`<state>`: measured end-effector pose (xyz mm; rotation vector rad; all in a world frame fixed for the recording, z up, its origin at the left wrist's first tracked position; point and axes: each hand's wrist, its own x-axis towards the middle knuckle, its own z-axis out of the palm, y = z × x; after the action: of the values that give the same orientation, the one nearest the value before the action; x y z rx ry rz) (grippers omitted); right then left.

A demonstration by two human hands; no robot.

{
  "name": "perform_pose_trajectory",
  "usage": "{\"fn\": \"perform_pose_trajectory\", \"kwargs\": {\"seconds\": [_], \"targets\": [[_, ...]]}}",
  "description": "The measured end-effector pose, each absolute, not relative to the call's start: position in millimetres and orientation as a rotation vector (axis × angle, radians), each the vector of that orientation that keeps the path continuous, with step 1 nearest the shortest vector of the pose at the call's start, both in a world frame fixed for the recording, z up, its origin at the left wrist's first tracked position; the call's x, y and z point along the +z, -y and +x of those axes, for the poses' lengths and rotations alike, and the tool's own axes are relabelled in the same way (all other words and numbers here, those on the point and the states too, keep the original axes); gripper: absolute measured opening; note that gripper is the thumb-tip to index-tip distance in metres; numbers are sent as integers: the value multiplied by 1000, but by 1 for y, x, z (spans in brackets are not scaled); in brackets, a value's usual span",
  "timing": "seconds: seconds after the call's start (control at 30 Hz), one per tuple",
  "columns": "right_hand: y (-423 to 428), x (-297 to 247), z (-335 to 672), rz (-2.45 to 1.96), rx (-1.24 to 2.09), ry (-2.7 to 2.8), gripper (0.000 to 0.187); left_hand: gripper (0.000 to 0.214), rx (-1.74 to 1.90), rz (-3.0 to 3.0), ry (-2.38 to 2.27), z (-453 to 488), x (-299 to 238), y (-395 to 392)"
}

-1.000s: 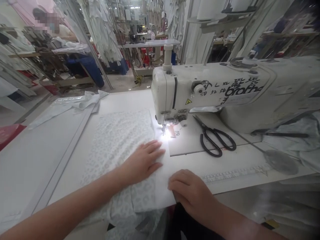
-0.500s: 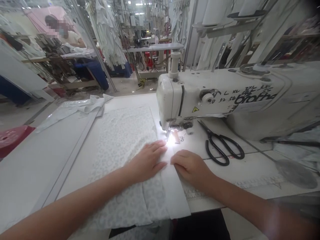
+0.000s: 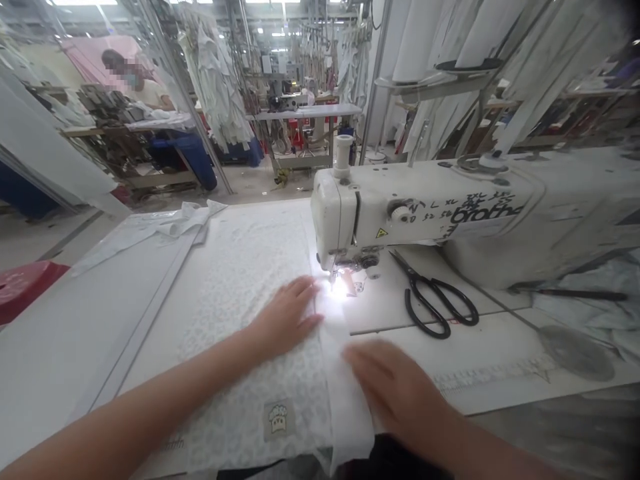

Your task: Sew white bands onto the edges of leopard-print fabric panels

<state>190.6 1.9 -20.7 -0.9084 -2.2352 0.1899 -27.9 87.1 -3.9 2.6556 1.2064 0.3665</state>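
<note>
Pale fabric with a grey spotted print [image 3: 235, 293] lies flat on the sewing table, a small cartoon patch [image 3: 279, 420] near its front edge. Along its right side runs a plain white strip [image 3: 345, 393], which leads up to the lit needle area of a white sewing machine [image 3: 333, 213]. My left hand [image 3: 287, 313] rests open on the printed fabric just left of the needle, fingers stretched out. At the strip's right edge is my right hand [image 3: 395, 380], smeared by motion. Its fingertips meet the edge, but whether they grip it is unclear.
Black-handled scissors [image 3: 435, 297] lie right of the needle, behind a printed ruler scale [image 3: 495, 373]. A red stool [image 3: 30, 287] stands at the left. More cloth [image 3: 590, 300] is heaped at the right. A co-worker [image 3: 135, 80] sits at a machine in the background.
My right hand has moved toward me along the strip. My left hand has shifted slightly left. The fabric's front part has spread, revealing the cartoon patch. The camera view has tilted up a little.
</note>
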Motion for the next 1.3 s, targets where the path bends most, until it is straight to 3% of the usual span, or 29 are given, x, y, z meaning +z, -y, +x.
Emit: {"fn": "perform_pose_trajectory", "kwargs": {"seconds": [0.07, 0.23, 0.33, 0.43, 0.6, 0.77, 1.3], "targets": [[42, -34, 200, -738, 278, 2266, 25, 46, 294, 2616, -1321, -44, -7, -59], [92, -81, 203, -1191, 1029, 1833, 27, 56, 179, 2694, -1389, -106, -4, -17], [86, -95, 192, -1274, 1353, 1425, 27, 62, 194, 2892, -1207, -108, 1, 1], [78, -98, 179, -1129, 1556, 1176, 30, 54, 49, 3092, -818, -71, -2, 32], [84, -95, 171, -1010, 1656, 1071, 29, 43, 224, 3272, -695, -12, -19, 60], [95, -88, 172, -955, 1717, 1012, 27, 22, 520, 3120, -578, -12, -21, 54], [123, -66, 176, -1139, 1619, 1040, 16, 22, 591, 2750, -561, -5, -29, 65]]}}
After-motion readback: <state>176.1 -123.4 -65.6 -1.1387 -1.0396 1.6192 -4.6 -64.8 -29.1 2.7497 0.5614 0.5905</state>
